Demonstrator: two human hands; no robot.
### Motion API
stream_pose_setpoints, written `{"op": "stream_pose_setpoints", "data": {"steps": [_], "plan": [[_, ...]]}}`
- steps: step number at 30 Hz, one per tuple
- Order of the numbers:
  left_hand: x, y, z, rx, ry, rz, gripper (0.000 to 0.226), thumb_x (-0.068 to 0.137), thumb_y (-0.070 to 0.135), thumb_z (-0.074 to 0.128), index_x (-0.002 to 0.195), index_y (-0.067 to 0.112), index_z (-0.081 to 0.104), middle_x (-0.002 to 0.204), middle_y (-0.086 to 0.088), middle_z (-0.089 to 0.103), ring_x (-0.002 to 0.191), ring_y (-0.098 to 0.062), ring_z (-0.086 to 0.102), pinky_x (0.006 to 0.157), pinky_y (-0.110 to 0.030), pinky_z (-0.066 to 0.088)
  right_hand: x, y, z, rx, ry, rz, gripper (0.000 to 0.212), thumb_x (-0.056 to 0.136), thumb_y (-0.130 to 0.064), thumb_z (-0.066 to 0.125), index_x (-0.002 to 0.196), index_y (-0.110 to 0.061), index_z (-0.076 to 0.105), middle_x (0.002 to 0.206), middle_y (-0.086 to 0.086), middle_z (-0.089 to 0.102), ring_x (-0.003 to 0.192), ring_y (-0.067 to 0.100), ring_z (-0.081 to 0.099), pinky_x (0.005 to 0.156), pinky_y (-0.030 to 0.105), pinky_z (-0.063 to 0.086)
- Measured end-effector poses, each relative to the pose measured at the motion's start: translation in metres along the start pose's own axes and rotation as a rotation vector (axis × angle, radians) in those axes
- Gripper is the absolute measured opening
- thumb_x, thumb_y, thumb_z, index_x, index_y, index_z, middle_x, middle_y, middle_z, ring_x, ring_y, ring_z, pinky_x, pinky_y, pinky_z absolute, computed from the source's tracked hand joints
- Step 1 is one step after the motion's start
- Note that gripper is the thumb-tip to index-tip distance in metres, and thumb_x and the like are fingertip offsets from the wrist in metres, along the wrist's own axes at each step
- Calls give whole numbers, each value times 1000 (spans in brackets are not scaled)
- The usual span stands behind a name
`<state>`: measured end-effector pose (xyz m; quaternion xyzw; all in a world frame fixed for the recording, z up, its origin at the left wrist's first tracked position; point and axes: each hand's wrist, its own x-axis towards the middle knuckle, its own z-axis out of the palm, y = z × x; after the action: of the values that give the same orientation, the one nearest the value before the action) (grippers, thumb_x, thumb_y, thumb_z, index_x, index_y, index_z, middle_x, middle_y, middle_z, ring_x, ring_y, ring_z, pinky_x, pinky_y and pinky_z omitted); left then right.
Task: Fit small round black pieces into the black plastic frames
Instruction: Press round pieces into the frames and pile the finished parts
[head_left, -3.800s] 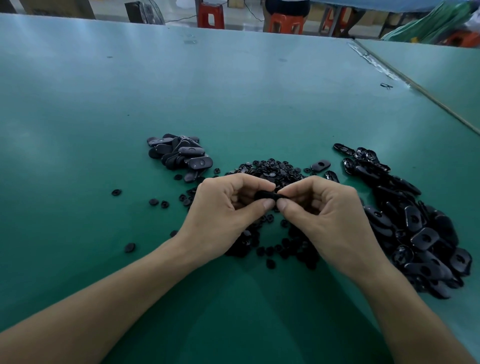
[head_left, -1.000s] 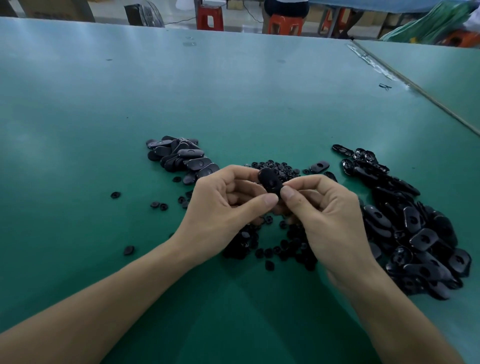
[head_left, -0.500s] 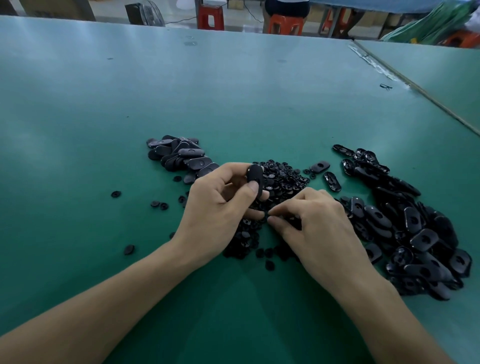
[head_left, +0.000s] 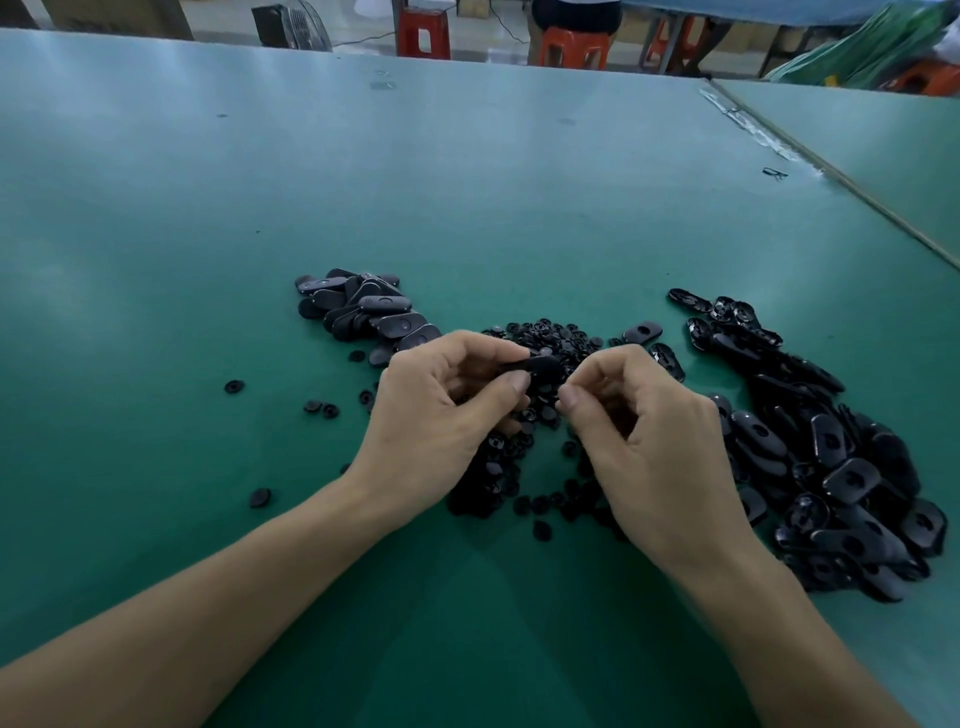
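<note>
two hands, the left hand (head_left: 441, 415) and the right hand (head_left: 649, 441). one black frame (head_left: 540, 366) in the left hand. three heaps: a left heap of frames (head_left: 363, 312), roughly a dozen; a middle heap of small round pieces (head_left: 545, 332), too many to count; a right heap of frames (head_left: 831, 467), several dozen. two loose frames (head_left: 642, 332) lie between the last two. about six stray round pieces (head_left: 234, 386) lie at left. three orange stools (head_left: 420, 31) at least.

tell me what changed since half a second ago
The right hand lifted out of the round pieces toward the frame; whether it pinches one is hidden. The left hand tipped the frame flatter, still gripping it. The left pile and right pile stayed put.
</note>
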<state>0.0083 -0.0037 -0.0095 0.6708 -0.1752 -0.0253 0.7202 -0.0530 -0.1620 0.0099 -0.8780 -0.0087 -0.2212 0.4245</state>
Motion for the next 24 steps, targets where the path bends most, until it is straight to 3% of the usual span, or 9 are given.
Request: {"op": "stream_pose_setpoints", "data": {"steps": [6, 11, 15, 19, 24], "plan": [[-2, 0, -1, 52, -32, 26, 23, 88, 7, 72, 101, 26, 76, 83, -3, 78, 74, -17, 74, 66, -28, 61, 1, 1, 0, 204, 55, 94, 21, 84, -16, 79, 89, -33, 67, 82, -18, 72, 74, 3, 69, 67, 12, 51], [-3, -1, 0, 106, -41, 43, 27, 85, 14, 70, 103, 33, 76, 84, 1, 78, 73, -17, 75, 68, -32, 62, 1, 1, 1, 245, 31, 81, 21, 81, -10, 81, 84, -30, 75, 80, -15, 74, 76, 7, 71, 68, 15, 52], [-4, -1, 1, 129, -45, 53, 27, 85, 15, 70, 102, 34, 77, 84, 1, 79, 72, -17, 76, 63, -37, 63, 0, 1, 3, 229, 38, 78, 19, 81, -11, 82, 85, -29, 77, 81, -10, 74, 76, 12, 69, 70, 23, 55], [-4, -1, 2, 140, -47, 49, 25, 83, 17, 70, 102, 33, 76, 85, 1, 79, 75, -18, 76, 65, -39, 64, 0, 1, 4, 147, 38, 78, 18, 86, -13, 78, 88, -31, 76, 81, -18, 73, 77, 5, 69, 71, 19, 54], [-4, -1, 2, 142, -57, 54, 23, 83, 15, 71, 101, 28, 76, 86, 2, 78, 76, -17, 75, 65, -38, 64, -1, 1, 5, 154, 34, 80, 17, 87, -12, 75, 87, -28, 71, 79, -15, 71, 73, 8, 68, 67, 20, 54]]}}
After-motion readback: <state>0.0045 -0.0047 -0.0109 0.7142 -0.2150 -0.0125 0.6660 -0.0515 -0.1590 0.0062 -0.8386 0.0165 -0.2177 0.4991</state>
